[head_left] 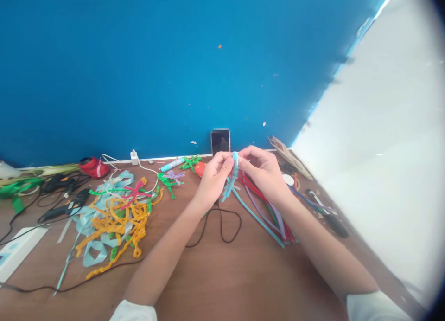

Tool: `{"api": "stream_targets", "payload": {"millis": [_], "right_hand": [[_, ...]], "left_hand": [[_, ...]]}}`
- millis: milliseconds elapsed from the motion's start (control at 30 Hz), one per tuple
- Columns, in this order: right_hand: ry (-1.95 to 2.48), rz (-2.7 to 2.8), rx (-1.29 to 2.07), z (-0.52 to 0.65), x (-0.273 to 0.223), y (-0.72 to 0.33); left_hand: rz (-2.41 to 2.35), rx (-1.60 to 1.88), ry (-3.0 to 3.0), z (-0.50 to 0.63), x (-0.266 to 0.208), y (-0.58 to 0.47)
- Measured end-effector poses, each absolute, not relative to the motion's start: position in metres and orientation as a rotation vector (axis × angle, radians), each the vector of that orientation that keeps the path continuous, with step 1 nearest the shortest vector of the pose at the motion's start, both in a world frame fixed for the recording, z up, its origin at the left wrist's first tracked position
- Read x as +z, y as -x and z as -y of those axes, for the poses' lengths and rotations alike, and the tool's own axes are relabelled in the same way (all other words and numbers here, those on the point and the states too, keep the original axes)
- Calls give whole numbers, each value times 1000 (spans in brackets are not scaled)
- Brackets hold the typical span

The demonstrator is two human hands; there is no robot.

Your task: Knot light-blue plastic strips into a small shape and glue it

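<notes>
Above the middle of the table, my left hand point(216, 176) and my right hand point(263, 170) face each other with fingertips pinched. Between them is a bent, looped light blue pipe cleaner point(235, 172). Its top forms a narrow loop, and its loose ends hang down beside my left thumb. Both hands are closed on it. Under my right hand lies a bundle of straight pipe cleaners point(274, 214) in red, purple, green and light blue, partly hidden by that hand.
A phone point(220, 141) leans against the blue wall. To the left spread orange pipe cleaners point(118, 219), light blue ribbon point(94, 253), a glue gun point(66, 205) and a white power strip point(21, 249). A black cable point(229, 241) curls in front. A cutter point(327, 214) lies at right.
</notes>
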State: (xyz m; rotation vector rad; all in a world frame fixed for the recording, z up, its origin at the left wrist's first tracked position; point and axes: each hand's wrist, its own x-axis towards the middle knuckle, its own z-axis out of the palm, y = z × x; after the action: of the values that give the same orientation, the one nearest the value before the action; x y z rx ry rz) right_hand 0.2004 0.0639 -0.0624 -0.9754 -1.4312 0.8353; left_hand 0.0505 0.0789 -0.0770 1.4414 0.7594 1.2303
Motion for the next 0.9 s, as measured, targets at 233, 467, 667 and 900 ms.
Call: {"api": "stream_targets", "payload": {"millis": [233, 467, 667, 900], "right_hand": [[920, 1521, 837, -59, -58, -194], [930, 1564, 827, -61, -59, -199], [966, 1472, 974, -60, -59, -200], [881, 1413, 1210, -56, -59, -198]], "left_hand": [[-608, 1150, -1384, -84, -74, -42], [-677, 1211, -1430, -85, -70, -39], [-774, 1220, -1731, -84, -70, -39], [-925, 1342, -1903, -71, -63, -42]]}}
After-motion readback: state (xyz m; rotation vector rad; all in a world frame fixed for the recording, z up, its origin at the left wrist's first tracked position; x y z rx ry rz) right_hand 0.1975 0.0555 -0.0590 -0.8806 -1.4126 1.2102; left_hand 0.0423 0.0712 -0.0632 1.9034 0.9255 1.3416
